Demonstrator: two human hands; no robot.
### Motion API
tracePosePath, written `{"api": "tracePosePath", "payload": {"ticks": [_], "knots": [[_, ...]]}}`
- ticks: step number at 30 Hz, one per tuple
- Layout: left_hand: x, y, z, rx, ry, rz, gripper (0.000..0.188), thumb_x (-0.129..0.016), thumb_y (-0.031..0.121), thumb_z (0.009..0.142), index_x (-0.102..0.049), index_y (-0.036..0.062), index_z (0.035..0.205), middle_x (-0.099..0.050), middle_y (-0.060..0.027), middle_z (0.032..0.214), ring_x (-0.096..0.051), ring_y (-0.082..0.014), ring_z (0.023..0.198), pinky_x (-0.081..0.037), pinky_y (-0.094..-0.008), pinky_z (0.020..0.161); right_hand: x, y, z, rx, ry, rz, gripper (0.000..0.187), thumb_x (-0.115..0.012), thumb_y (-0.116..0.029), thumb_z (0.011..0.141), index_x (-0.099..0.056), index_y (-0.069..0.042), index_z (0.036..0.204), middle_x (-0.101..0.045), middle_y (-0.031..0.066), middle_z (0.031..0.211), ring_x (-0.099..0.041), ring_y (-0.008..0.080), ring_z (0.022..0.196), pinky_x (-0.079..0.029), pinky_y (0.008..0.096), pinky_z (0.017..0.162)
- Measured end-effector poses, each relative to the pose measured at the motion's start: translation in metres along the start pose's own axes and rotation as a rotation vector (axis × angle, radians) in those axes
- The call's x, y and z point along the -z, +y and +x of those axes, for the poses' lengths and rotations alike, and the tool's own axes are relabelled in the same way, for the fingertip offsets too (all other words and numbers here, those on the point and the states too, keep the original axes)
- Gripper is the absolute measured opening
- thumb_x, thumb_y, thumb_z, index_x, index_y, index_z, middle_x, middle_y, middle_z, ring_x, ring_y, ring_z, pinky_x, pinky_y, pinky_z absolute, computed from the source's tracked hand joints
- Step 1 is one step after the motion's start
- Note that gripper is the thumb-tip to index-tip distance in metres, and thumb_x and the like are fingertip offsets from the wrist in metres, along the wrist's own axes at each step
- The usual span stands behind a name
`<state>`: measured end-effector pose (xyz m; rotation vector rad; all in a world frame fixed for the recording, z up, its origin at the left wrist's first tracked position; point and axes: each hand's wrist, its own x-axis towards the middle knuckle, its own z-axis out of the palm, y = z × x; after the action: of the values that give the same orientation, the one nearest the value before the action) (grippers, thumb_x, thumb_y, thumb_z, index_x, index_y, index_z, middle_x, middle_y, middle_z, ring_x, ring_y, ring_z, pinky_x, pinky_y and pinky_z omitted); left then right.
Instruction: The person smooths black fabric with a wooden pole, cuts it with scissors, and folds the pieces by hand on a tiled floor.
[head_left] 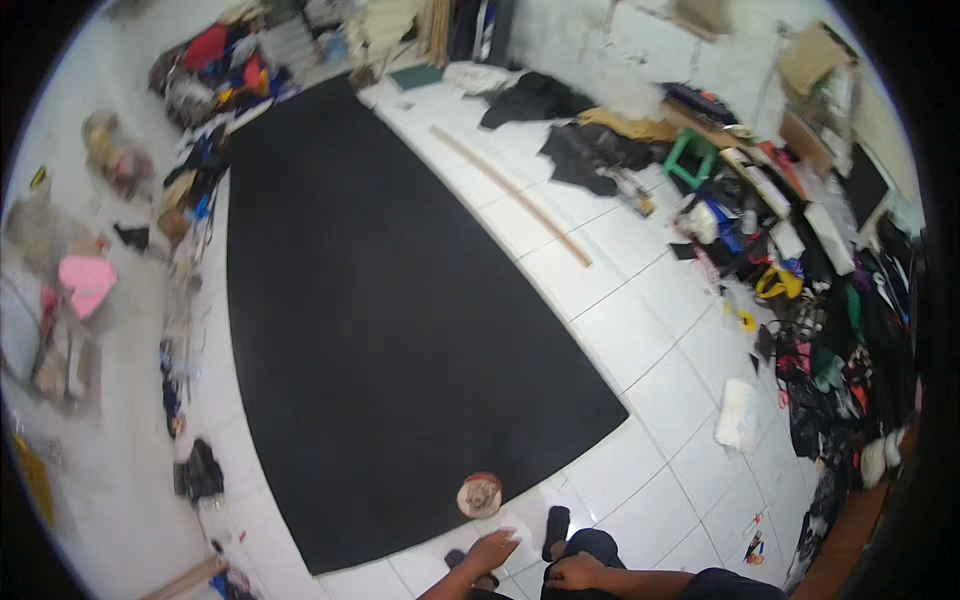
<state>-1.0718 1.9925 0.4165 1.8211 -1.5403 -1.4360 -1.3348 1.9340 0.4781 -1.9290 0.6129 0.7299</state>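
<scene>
The left hand [493, 549] and right hand [576, 571] are just off the black cloth [370, 310]; I can't tell either grip. Best move gently, keeping it flat.

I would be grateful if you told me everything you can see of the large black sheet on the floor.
The black sheet is long, plain and matte, looking like fabric, though its exact material cannot be told. It lies flat on the white tiled floor, stretching from near the person's feet toward the room's far end, its long sides bowed by the lens. A round, pale-rimmed object rests at its near edge; the left hand is just short of it.
</scene>
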Motion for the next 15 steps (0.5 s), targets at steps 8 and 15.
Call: {"api": "tracePosePath", "payload": {"ticks": [8,15], "knots": [[0.048,0.001,-0.060,0.450,0.019,-0.013,0.035,-0.065,0.026,0.095,-0.067,0.0056,0.124,-0.068,-0.0193,0.116,-0.061,-0.0341,0.116,-0.049,-0.0408,0.098,0.018,0.096,-0.119,-0.158,0.471,0.311,0.042,-0.067,-0.048,0.092,-0.072,-0.007,0.097,-0.072,0.0189,0.099,-0.069,0.0337,0.087,-0.054,0.0447,0.076],[0.070,0.184,0.121,0.519,0.187,-0.082,0.042,-0.064,0.030,0.097,-0.064,0.0007,0.127,-0.070,-0.0189,0.116,-0.066,-0.0293,0.112,-0.052,-0.0398,0.093,0.195,0.245,-0.213,-0.403,0.397,0.325,0.055,-0.062,-0.061,0.090,-0.070,-0.011,0.112,-0.074,0.0141,0.110,-0.069,0.0348,0.103,-0.054,0.0449,0.090]]}}
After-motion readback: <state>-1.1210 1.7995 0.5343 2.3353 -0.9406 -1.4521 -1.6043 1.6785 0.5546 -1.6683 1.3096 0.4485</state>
